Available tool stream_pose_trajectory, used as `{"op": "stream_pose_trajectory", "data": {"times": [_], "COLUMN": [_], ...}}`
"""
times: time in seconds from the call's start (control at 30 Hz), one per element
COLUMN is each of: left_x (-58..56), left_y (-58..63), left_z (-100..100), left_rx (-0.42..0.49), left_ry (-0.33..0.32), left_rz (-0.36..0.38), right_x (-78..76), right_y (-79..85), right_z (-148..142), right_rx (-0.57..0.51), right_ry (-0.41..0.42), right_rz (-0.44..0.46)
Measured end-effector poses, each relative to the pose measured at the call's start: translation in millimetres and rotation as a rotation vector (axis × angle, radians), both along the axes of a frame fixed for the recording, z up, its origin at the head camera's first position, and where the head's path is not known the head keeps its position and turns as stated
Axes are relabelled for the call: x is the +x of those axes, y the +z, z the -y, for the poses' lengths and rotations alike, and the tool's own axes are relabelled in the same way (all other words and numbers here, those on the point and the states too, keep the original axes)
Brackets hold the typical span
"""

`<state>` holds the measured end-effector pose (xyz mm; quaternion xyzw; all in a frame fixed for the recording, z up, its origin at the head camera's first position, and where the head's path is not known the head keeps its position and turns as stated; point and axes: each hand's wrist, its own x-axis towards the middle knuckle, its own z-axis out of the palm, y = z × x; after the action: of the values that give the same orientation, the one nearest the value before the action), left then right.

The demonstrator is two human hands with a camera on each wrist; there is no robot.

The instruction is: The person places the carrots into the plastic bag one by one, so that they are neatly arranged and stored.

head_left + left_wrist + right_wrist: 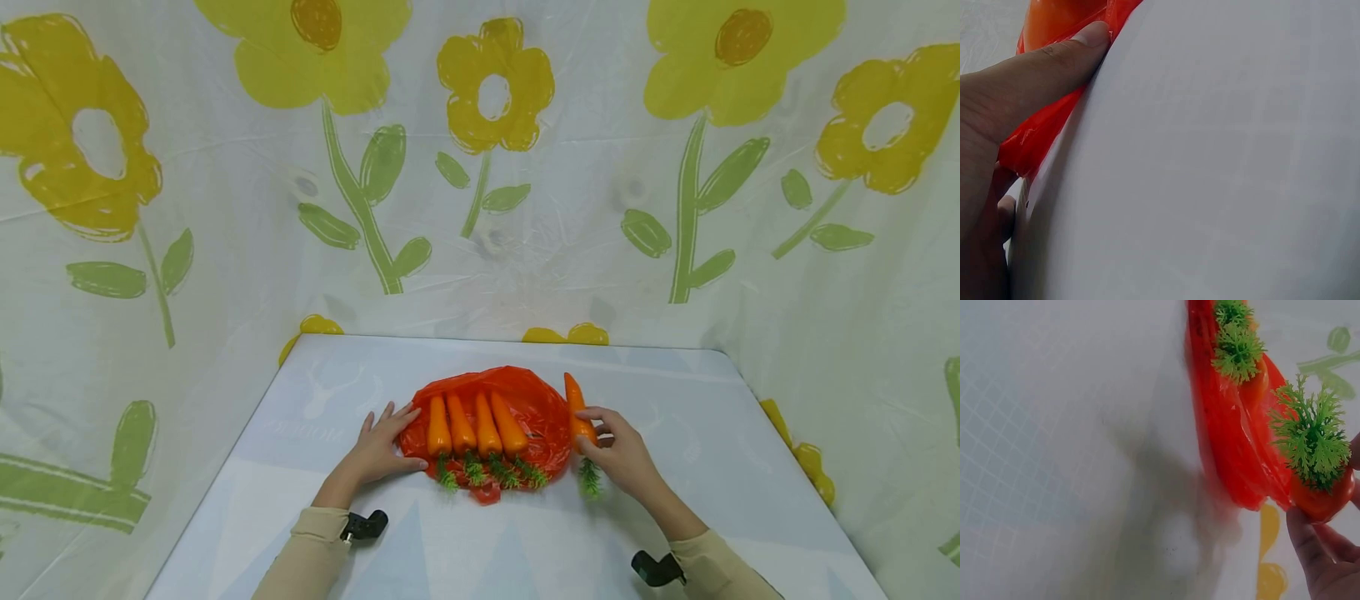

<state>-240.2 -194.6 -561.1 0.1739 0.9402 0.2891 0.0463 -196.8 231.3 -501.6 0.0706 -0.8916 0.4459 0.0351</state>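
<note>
Several orange carrots with green leafy tops lie side by side on a red plastic bag on the table. At the bag's left edge, my left hand rests with fingers spread; its thumb touches the red plastic in the left wrist view. My right hand pinches another carrot between thumb and fingers, just beyond the bag's right side. This carrot's tip points away from me and its leaves toward me. Part of its body is hidden by the fingers.
The pale table has rounded far corners. A white curtain with printed yellow flowers surrounds its back and sides. Black devices are strapped at both wrists, over beige sleeves.
</note>
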Motion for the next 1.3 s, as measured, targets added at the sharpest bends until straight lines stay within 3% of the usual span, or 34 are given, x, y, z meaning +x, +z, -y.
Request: {"op": "stream_pose_trajectory", "data": {"times": [0.5,1.3], "left_x": [0.2,-0.9], "left_y": [-0.1,0.6], "left_z": [0.0,-0.9], "left_rx": [-0.008,-0.023], "left_ry": [-0.001,0.005], "left_rz": [0.009,0.018], "right_x": [-4.1,-7.7], "right_y": [1.6,0.4], "right_z": [11.5,19.4], "right_rx": [0.018,0.002], "right_ry": [0.080,0.138], "right_rz": [-0.055,-0.079]}}
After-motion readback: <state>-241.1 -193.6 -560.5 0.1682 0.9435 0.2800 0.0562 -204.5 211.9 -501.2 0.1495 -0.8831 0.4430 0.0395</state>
